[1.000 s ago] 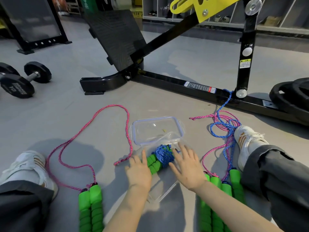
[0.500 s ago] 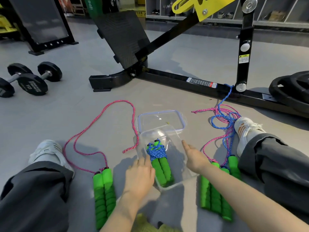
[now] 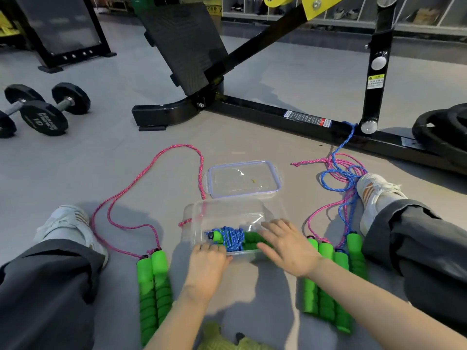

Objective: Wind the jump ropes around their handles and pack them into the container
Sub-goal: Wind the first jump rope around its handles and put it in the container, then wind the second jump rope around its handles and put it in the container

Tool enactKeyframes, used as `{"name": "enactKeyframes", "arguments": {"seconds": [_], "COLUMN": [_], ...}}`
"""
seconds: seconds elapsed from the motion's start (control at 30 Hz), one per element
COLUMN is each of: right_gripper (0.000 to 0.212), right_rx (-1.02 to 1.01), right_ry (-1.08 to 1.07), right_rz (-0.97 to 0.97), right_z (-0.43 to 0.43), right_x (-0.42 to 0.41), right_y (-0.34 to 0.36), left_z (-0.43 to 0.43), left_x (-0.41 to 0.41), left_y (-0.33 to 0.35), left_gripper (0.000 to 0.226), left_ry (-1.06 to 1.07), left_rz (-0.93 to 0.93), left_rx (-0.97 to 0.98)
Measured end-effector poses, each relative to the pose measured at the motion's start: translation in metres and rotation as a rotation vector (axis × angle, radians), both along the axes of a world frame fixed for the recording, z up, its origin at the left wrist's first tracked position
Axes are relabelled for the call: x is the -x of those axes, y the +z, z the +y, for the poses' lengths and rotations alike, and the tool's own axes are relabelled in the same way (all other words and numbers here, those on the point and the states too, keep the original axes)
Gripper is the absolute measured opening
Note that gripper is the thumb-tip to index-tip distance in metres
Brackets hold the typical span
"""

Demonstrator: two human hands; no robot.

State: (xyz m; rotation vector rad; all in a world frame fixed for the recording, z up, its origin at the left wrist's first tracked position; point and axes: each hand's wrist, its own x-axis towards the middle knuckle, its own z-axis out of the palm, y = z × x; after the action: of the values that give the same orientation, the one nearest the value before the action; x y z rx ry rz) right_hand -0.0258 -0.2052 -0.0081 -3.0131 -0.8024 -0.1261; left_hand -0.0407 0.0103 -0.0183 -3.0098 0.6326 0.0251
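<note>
A clear plastic container (image 3: 222, 213) sits on the floor between my legs. Inside it lies a wound jump rope (image 3: 231, 238), blue cord wrapped round green foam handles, turned crosswise. My left hand (image 3: 207, 263) touches the container's near left edge, its fingers bent over the rim. My right hand (image 3: 288, 246) lies flat on the container's right end, over the green handles. A pink rope with green handles (image 3: 154, 286) is loose at my left. Pink and blue ropes (image 3: 341, 178) with several green handles (image 3: 328, 281) lie tangled at my right.
The container's clear lid (image 3: 243, 179) lies just beyond it. A black machine frame (image 3: 290, 117) crosses the floor behind, and the blue cord is looped on it. Dumbbells (image 3: 43, 109) stand at far left, weight plates (image 3: 442, 127) at far right. My shoes flank the work area.
The wound rope has turned from lengthwise to crosswise in the container. My right hand has moved from the container's side onto its right end; my left stays at the near edge.
</note>
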Motion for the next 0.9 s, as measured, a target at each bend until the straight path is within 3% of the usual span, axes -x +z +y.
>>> {"name": "enactKeyframes", "arguments": {"seconds": [0.13, 0.23, 0.3, 0.4, 0.47, 0.6, 0.7, 0.9], "right_gripper": [0.043, 0.086, 0.097, 0.095, 0.086, 0.064, 0.065, 0.062], "right_rx": [0.168, 0.186, 0.172, 0.152, 0.139, 0.071, 0.040, 0.043], "right_ry": [0.008, -0.038, -0.067, -0.082, -0.092, -0.179, -0.223, -0.177], "right_rz": [0.004, 0.065, 0.024, -0.033, -0.050, -0.057, -0.016, -0.026], "right_z": [-0.006, -0.010, -0.008, -0.010, -0.016, -0.023, -0.018, 0.017], "right_x": [0.020, 0.024, 0.026, 0.030, 0.032, 0.032, 0.034, 0.033], "right_y": [-0.009, -0.017, -0.017, -0.024, -0.031, -0.033, -0.033, -0.018], "left_z": [-0.015, -0.023, -0.023, -0.019, -0.018, -0.023, -0.020, 0.023], "left_x": [0.012, 0.020, 0.026, 0.025, 0.020, 0.010, 0.011, 0.038], "left_y": [-0.016, -0.020, -0.028, -0.037, -0.035, -0.034, -0.036, -0.034], "left_gripper": [0.066, 0.073, 0.078, 0.104, 0.109, 0.100, 0.085, 0.066], "left_ry": [0.073, 0.137, 0.150, 0.113, 0.042, -0.037, -0.030, 0.231], "left_rz": [-0.111, -0.108, -0.043, -0.015, -0.007, 0.011, -0.010, -0.061], "left_rx": [0.125, 0.134, 0.152, 0.172, 0.170, 0.133, 0.157, 0.215]}}
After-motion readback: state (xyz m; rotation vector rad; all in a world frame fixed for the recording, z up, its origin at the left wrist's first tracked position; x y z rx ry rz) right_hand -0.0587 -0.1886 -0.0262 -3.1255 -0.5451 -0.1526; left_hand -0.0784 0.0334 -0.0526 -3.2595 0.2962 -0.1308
